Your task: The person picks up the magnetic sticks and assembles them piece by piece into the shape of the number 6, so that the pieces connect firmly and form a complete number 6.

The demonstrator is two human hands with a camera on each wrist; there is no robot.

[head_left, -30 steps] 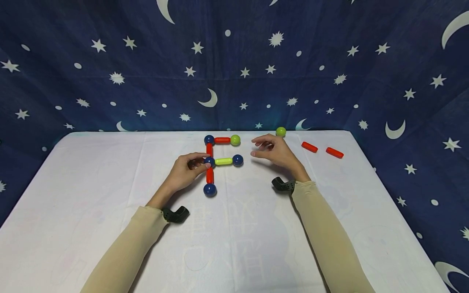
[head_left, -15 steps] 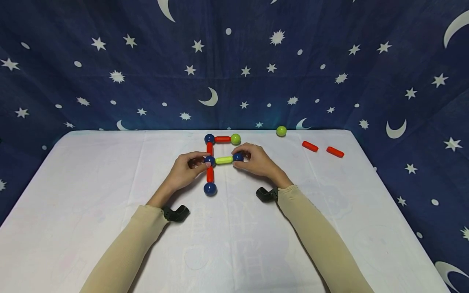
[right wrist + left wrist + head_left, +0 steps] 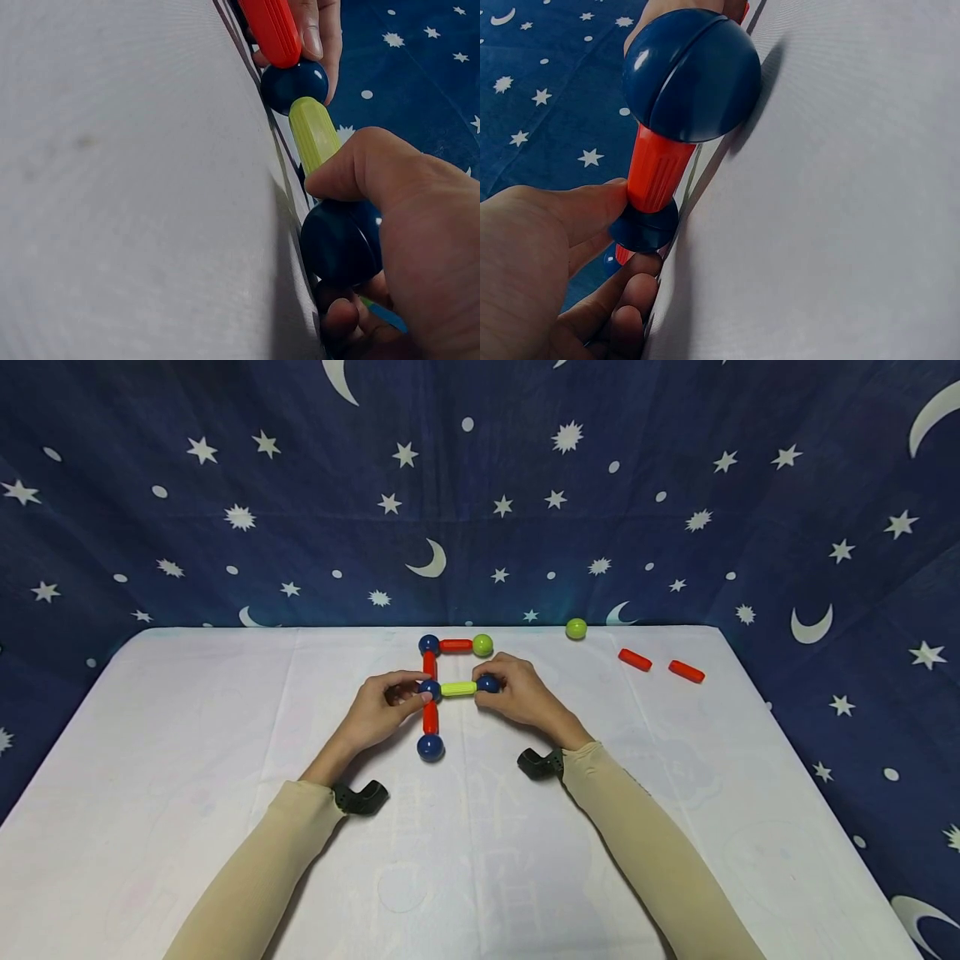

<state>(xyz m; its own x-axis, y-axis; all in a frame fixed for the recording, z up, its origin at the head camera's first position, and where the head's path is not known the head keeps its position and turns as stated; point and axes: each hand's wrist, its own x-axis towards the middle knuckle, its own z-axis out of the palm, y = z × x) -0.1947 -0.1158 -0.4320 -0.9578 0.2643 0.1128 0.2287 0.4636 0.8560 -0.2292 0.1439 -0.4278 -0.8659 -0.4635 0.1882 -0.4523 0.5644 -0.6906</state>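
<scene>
While the left hand [image 3: 378, 710] pinches the middle blue ball [image 3: 430, 691], the right hand [image 3: 519, 693] grips the outer blue ball [image 3: 487, 683], yellow-green stick [image 3: 458, 689] between them. Their F-shaped build [image 3: 430, 720] sits pretty close to the back edge of the bench [image 3: 217, 710], loads of room between the sleeves [image 3: 262, 868], loose green ball [image 3: 576, 628] right at that edge.

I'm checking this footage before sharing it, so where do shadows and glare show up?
Head view: dark shadows lie along the sleeves on the white cloth; left wrist view: a small highlight on the nearest blue ball, whose shadow falls on the cloth; right wrist view: greyer cloth, a dark shadow beside the gripped blue ball, which carries a small glint.
</scene>
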